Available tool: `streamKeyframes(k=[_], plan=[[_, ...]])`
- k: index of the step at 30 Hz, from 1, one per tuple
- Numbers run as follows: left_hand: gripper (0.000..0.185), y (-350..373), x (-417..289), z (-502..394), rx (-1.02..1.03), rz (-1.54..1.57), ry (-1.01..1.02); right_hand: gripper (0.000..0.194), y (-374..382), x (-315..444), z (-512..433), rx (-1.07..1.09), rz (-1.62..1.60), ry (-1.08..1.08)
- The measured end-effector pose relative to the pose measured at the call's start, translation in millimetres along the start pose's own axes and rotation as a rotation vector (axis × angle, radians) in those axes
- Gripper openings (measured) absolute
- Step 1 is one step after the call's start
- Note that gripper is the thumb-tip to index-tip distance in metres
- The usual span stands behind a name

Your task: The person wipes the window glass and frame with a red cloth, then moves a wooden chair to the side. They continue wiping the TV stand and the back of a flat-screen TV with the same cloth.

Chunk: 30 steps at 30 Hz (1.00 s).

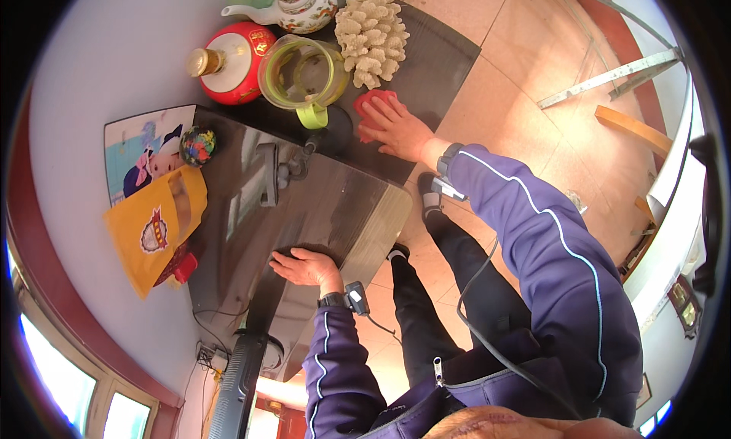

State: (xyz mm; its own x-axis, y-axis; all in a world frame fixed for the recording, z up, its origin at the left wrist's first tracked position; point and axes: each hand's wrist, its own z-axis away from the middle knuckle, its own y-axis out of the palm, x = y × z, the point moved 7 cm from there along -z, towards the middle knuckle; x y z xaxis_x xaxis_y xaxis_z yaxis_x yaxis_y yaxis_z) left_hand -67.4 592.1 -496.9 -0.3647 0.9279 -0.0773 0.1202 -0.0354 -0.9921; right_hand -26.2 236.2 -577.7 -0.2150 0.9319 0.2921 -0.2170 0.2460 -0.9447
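Observation:
My right hand (397,128) lies flat over a red cloth (370,105), pressing it on the dark wooden surface (437,56) beside a piece of cream coral (372,36). Left of it are a clear glass pitcher (300,76) with a green rim and handle, a red round bottle (235,62) with a gold cap, and a white patterned porcelain teapot (302,8). My left hand (308,267) rests palm down, holding nothing, near the edge of the dark glossy tabletop (320,210). A dark metal object (274,173) stands between the hands and the wall.
Against the wall are a photo print (123,148), a multicoloured ball (198,146) and a yellow packet (157,227). Cables hang by a dark tower appliance (234,382) at lower left. A metal-legged frame (608,76) and a wooden bar (631,130) are over the tiled floor at right.

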Motion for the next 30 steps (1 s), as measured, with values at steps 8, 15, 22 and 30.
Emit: streamKeyframes(k=[8,15,22,30], plan=[[0.054,0.5,1.4,-0.6,0.045,-0.016,-0.060,0.051,-3.4,-109.3,14.1,-0.067,0.087,0.117],[0.056,-0.6,-0.7,0.1,0.028,0.010,-0.016,0.054,-55.1,-220.2,-32.2,-0.374,0.107,0.441],[0.057,-0.8,-3.4,-0.1,0.002,0.005,0.040,0.056,-15.0,-125.0,15.8,-0.211,0.121,0.345],[0.057,-0.1,-2.9,-0.3,0.035,-0.008,0.011,0.054,14.6,4.6,-10.8,-0.198,-0.100,-0.040]])
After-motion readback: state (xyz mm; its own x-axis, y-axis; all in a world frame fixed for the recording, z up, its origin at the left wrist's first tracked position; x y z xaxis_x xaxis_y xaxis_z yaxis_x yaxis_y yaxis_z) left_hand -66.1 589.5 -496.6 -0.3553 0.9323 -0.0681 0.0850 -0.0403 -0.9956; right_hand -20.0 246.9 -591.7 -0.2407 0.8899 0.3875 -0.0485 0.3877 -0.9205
